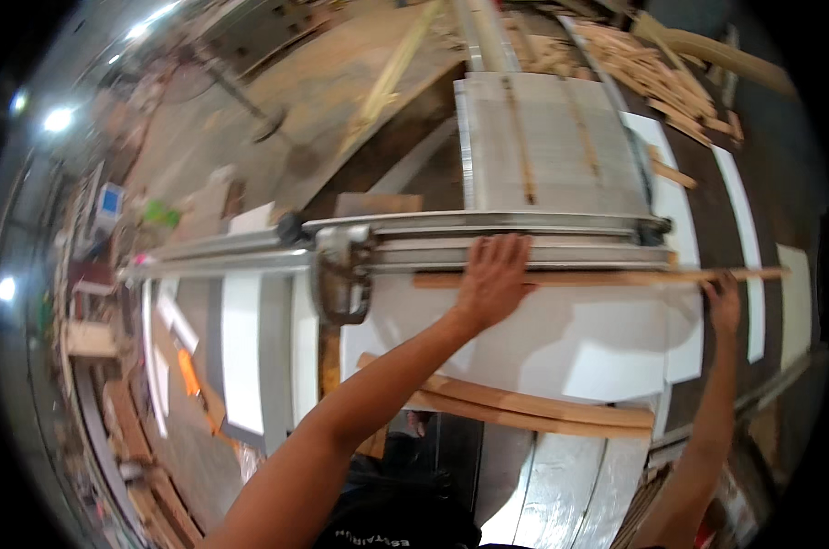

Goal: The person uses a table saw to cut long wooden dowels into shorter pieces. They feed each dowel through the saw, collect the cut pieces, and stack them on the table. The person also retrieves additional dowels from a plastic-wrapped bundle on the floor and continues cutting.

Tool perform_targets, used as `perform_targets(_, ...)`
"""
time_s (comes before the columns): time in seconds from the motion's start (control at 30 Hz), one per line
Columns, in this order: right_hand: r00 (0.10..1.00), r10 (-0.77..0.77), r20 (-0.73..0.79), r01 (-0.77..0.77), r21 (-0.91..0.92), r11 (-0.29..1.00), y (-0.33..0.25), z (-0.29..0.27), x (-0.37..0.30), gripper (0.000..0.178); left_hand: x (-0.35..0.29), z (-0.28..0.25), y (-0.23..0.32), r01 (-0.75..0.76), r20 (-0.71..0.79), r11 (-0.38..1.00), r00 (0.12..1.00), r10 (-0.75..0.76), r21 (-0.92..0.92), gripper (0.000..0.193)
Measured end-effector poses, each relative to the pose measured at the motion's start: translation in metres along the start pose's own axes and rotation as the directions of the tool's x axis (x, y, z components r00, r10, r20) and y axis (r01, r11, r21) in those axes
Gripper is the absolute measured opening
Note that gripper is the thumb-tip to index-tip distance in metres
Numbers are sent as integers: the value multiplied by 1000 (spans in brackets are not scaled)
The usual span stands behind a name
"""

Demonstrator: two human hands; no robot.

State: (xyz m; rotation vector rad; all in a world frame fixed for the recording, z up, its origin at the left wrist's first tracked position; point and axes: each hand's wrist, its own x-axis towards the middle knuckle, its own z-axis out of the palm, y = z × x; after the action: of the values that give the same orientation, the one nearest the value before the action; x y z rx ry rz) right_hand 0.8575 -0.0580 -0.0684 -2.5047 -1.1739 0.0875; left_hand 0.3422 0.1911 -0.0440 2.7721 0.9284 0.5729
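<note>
A long, thin wooden strip (607,278) lies along the near side of a metal fence (579,222) on a saw-type machine table. My left hand (495,279) is laid over the strip, with its fingers reaching across onto the fence rail and the thumb on the near side. Further right, my right hand (724,300) pinches the strip near its right end, though its fingers are partly hidden. A grey metal bracket (343,274) sits on the fence, left of my left hand. Closer to my body, several wooden strips (533,407) lie side by side.
Beyond the fence is a grey metal table (561,137) with rusty slots. A white surface (451,320) lies under my forearm. Wood offcuts (648,69) are heaped at the far right. An orange-handled tool (188,373) lies on the left, and a long timber (392,73) on the floor.
</note>
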Motion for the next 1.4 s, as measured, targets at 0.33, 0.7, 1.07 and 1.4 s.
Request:
perform_targets(0.33, 986, -162, -36, 162, 15, 987, -28, 18, 10, 40, -5, -19, -8, -102, 69, 990, 993, 96, 97, 71)
perform_targets(0.7, 982, -165, -92, 170, 52, 984, -56, 32, -7, 40, -3, -26, -7, -130, 78, 991, 989, 127, 39, 76)
perform_targets(1.07, 988, -128, -86, 137, 99, 986, -70, 29, 1, 42, 61, 28, 74, 61, 28, 991, 998, -65, 122, 92)
perform_targets(1.4, 980, -112, -162, 139, 162, 977, -84, 26, -6, 46, 62, 51, 66, -4, -158, 988, 987, 29, 154, 91)
